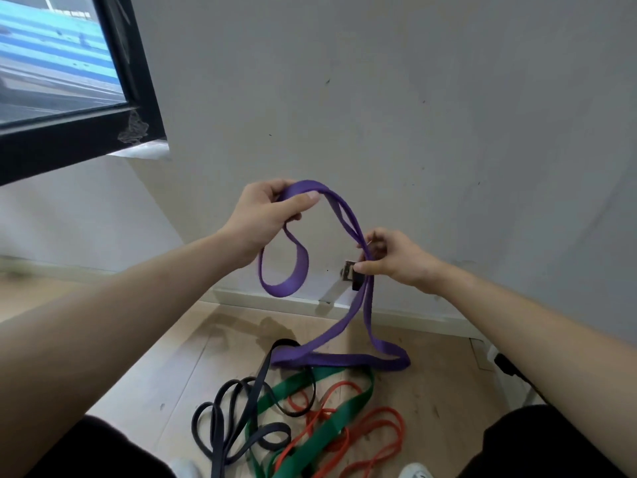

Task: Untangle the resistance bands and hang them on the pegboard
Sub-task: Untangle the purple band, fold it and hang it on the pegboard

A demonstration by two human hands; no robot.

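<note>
A wide purple band (289, 283) hangs between my hands in front of the grey wall. My left hand (262, 219) grips its top fold, and a loop dangles below that hand. My right hand (393, 258) pinches two strands of the same band lower down, beside a small metal and black wall fitting (351, 276). The band's lower end lies on the floor. Under it sits a tangle of a green band (331, 429), a thin red band (379, 439) and a dark navy band (224, 422). No pegboard is in view.
A black-framed window (131, 63) stands open at the upper left. A white skirting board (275, 300) runs along the base of the wall. The floor (165, 374) is light wood. My dark trouser legs and white shoes (415, 472) frame the bottom.
</note>
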